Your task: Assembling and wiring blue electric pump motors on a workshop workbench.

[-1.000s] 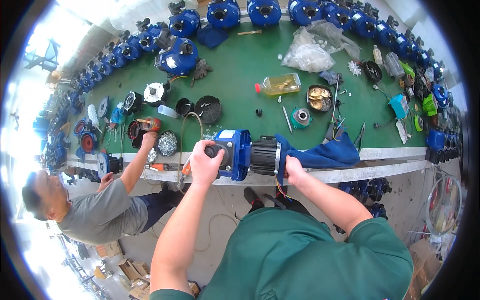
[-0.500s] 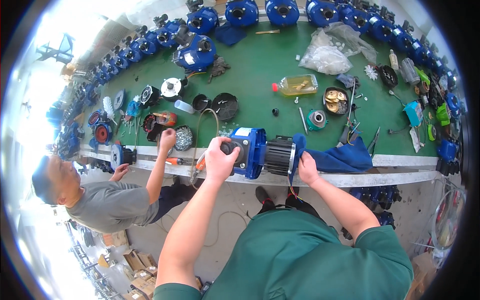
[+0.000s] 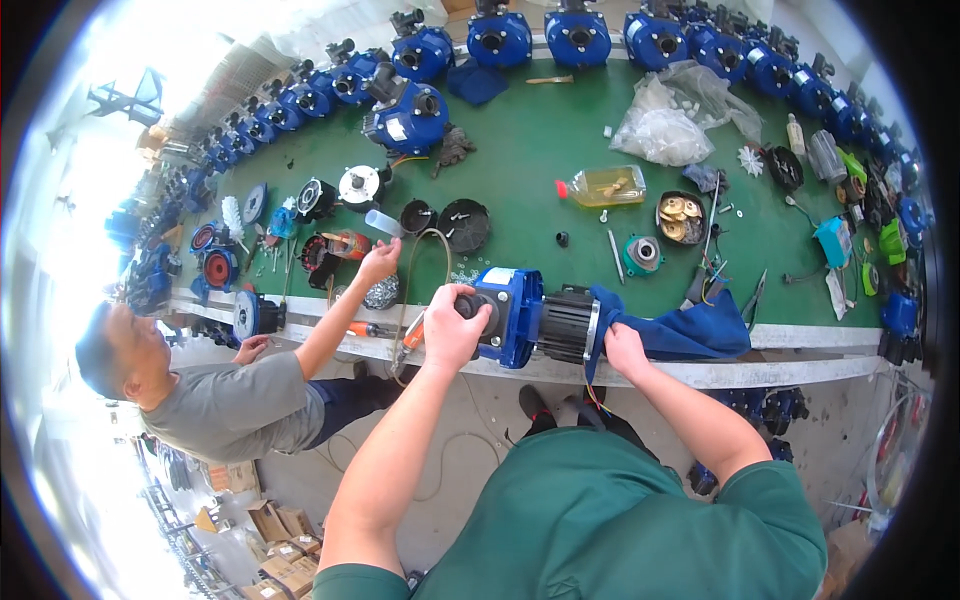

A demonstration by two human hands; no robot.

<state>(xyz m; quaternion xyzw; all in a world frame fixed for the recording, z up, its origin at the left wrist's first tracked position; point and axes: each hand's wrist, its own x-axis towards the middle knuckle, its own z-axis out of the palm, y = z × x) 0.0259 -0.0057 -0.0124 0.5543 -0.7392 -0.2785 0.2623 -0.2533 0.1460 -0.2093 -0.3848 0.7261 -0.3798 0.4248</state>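
A water pump point(image 3: 520, 322) with a blue housing and a black finned motor point(image 3: 566, 326) lies sideways at the table's near edge. My left hand point(image 3: 455, 328) is wrapped round the black port at its left end. At the motor's right end, my right hand point(image 3: 625, 349) grips a dark blue cloth point(image 3: 695, 328) and presses it against the end face. The cloth's loose part trails right over the table. Thin coloured wires point(image 3: 596, 398) hang below the motor. Its end face is mostly hidden by the cloth.
At left a co-worker's hand point(image 3: 380, 262) reaches by a translucent cup point(image 3: 382, 222). An orange-handled air tool point(image 3: 413, 335) lies left of my pump. Beyond are an oil bottle point(image 3: 608, 187), a bowl of brass impellers point(image 3: 681, 217), pliers point(image 3: 757, 298) and rows of blue pumps point(image 3: 578, 38).
The co-worker's hand has moved forward and right from the metal parts bowl to near the translucent cup. My hands keep their hold on the pump and cloth; the view has shifted slightly.
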